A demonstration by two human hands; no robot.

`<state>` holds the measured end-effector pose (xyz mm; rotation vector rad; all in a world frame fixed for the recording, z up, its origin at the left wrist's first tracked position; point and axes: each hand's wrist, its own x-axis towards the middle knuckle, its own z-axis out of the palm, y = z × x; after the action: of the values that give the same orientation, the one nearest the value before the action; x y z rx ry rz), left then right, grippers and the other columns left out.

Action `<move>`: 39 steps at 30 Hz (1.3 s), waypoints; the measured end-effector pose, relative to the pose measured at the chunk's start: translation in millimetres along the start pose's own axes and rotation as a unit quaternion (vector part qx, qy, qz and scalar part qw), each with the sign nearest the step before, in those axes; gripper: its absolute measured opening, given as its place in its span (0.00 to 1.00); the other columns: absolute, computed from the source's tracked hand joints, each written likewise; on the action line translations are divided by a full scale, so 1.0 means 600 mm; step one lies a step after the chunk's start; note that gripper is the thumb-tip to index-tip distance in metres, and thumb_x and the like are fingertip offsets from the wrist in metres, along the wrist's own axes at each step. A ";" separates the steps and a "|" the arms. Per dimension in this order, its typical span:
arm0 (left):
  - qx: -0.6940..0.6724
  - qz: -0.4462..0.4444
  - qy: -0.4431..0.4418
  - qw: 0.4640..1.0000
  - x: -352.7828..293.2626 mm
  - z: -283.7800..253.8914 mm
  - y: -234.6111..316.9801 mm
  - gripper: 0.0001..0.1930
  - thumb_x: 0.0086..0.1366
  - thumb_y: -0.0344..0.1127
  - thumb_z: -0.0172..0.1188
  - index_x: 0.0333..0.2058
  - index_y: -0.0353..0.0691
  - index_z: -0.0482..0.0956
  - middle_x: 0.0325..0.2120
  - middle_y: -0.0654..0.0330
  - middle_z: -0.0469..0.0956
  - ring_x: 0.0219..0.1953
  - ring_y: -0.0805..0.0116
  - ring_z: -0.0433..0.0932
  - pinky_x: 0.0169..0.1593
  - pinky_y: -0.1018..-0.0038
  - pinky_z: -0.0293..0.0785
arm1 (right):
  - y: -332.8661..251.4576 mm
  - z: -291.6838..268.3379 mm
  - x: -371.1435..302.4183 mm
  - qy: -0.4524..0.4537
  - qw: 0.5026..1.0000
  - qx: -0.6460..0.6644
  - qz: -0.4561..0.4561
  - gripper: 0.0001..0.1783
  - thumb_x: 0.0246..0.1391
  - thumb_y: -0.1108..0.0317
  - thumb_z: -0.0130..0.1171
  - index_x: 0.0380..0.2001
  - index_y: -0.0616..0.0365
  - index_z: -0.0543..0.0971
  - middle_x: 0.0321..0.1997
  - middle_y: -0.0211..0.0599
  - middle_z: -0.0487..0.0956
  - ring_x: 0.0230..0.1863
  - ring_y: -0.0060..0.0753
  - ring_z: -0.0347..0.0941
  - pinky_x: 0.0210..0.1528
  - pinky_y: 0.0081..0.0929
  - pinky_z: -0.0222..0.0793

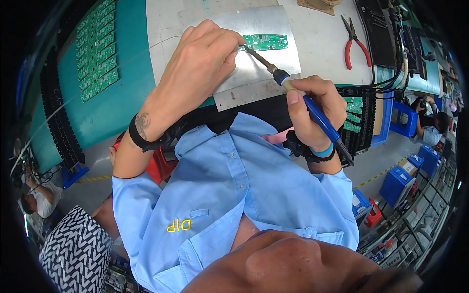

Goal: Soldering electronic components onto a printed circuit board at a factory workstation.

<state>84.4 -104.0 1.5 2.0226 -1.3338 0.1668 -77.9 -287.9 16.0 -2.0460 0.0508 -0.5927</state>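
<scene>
My right hand grips a soldering iron with a blue handle. Its metal tip reaches the left end of a green circuit board, which lies on a shiny metal plate. My left hand is closed in a pinch beside that same end of the board, close to the iron's tip. A thin solder wire runs in from the left to this hand; my fingers hide its end and part of the board.
Red-handled pliers lie at the right of the work surface. Panels of green circuit boards rest on the teal mat at the left; more boards sit right of my right hand. Black cables run along the right. Other people sit farther off.
</scene>
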 end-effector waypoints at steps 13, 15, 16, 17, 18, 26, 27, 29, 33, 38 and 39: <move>-0.006 -0.004 -0.002 1.000 -0.002 -0.001 0.000 0.10 0.55 0.22 0.65 0.36 0.37 0.79 0.33 0.61 0.82 0.40 0.60 0.77 0.45 0.64 0.72 | -0.002 0.002 -0.002 0.001 1.000 -0.003 -0.006 0.07 0.56 0.75 0.63 0.36 0.66 0.77 0.22 0.36 0.77 0.22 0.17 0.67 0.26 0.17 0.59; -0.006 -0.006 -0.003 1.000 -0.002 0.000 0.000 0.10 0.55 0.22 0.65 0.36 0.37 0.79 0.33 0.61 0.82 0.40 0.60 0.77 0.45 0.64 0.72 | -0.002 0.002 -0.002 0.001 1.000 -0.002 -0.007 0.07 0.56 0.75 0.63 0.36 0.66 0.77 0.22 0.36 0.77 0.22 0.17 0.67 0.25 0.17 0.58; -0.005 -0.007 -0.005 1.000 -0.002 0.000 0.000 0.10 0.55 0.22 0.65 0.36 0.37 0.79 0.33 0.61 0.82 0.40 0.60 0.77 0.45 0.64 0.72 | -0.002 0.001 -0.003 0.000 1.000 -0.005 -0.008 0.07 0.56 0.75 0.63 0.36 0.66 0.77 0.22 0.36 0.77 0.22 0.17 0.67 0.25 0.17 0.58; -0.004 -0.008 -0.006 1.000 -0.002 0.000 0.000 0.10 0.55 0.22 0.65 0.36 0.37 0.79 0.33 0.61 0.82 0.40 0.60 0.77 0.45 0.64 0.72 | -0.003 0.000 -0.003 -0.001 1.000 -0.008 -0.008 0.07 0.56 0.75 0.63 0.36 0.66 0.77 0.22 0.35 0.77 0.22 0.17 0.66 0.25 0.17 0.58; -0.005 -0.008 -0.006 1.000 -0.002 0.000 0.000 0.10 0.55 0.22 0.65 0.36 0.37 0.79 0.33 0.61 0.82 0.40 0.60 0.77 0.45 0.64 0.72 | -0.003 0.000 -0.004 -0.003 1.000 -0.011 -0.009 0.07 0.56 0.75 0.63 0.36 0.66 0.77 0.22 0.35 0.77 0.22 0.17 0.66 0.25 0.17 0.58; -0.002 -0.007 -0.007 1.000 -0.001 0.000 0.001 0.09 0.55 0.23 0.65 0.36 0.37 0.79 0.34 0.61 0.82 0.40 0.60 0.77 0.45 0.64 0.72 | -0.003 -0.002 -0.004 -0.003 1.000 -0.008 -0.016 0.07 0.57 0.75 0.63 0.36 0.67 0.76 0.21 0.34 0.76 0.21 0.16 0.65 0.25 0.17 0.56; -0.002 -0.007 -0.005 1.000 -0.001 0.000 0.002 0.09 0.55 0.23 0.65 0.36 0.37 0.79 0.34 0.61 0.82 0.40 0.60 0.77 0.45 0.64 0.72 | -0.003 -0.002 -0.004 -0.003 1.000 -0.008 -0.016 0.07 0.57 0.75 0.63 0.36 0.67 0.76 0.21 0.34 0.76 0.21 0.16 0.65 0.25 0.17 0.56; -0.001 -0.006 -0.001 1.000 -0.001 0.001 0.002 0.09 0.55 0.23 0.65 0.36 0.37 0.79 0.33 0.61 0.82 0.40 0.60 0.77 0.45 0.65 0.72 | -0.002 -0.001 -0.005 -0.001 1.000 -0.005 -0.012 0.07 0.57 0.75 0.63 0.36 0.67 0.77 0.21 0.34 0.75 0.21 0.16 0.64 0.25 0.17 0.55; 0.002 -0.003 0.001 1.000 -0.001 0.001 0.002 0.09 0.55 0.23 0.65 0.35 0.37 0.80 0.33 0.60 0.82 0.40 0.60 0.78 0.45 0.65 0.72 | -0.003 -0.002 -0.005 -0.002 1.000 -0.002 -0.007 0.07 0.57 0.75 0.63 0.36 0.67 0.77 0.21 0.34 0.75 0.21 0.16 0.64 0.25 0.17 0.55; -0.001 -0.007 0.005 1.000 -0.001 0.001 0.003 0.08 0.55 0.22 0.65 0.35 0.37 0.79 0.33 0.60 0.82 0.39 0.60 0.78 0.46 0.65 0.72 | -0.002 -0.005 -0.004 -0.004 1.000 -0.002 -0.020 0.07 0.57 0.75 0.63 0.37 0.67 0.76 0.22 0.35 0.76 0.22 0.16 0.65 0.25 0.17 0.56; -0.003 -0.004 0.005 1.000 -0.001 0.000 0.003 0.08 0.55 0.23 0.65 0.34 0.37 0.79 0.33 0.61 0.82 0.39 0.60 0.78 0.45 0.65 0.73 | -0.002 -0.007 -0.005 -0.004 1.000 -0.002 -0.020 0.07 0.57 0.75 0.63 0.37 0.67 0.76 0.22 0.35 0.76 0.22 0.16 0.65 0.25 0.17 0.56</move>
<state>82.4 -104.0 2.3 2.0197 -1.3200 0.1690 -82.4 -289.7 17.6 -2.0569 0.0054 -0.6088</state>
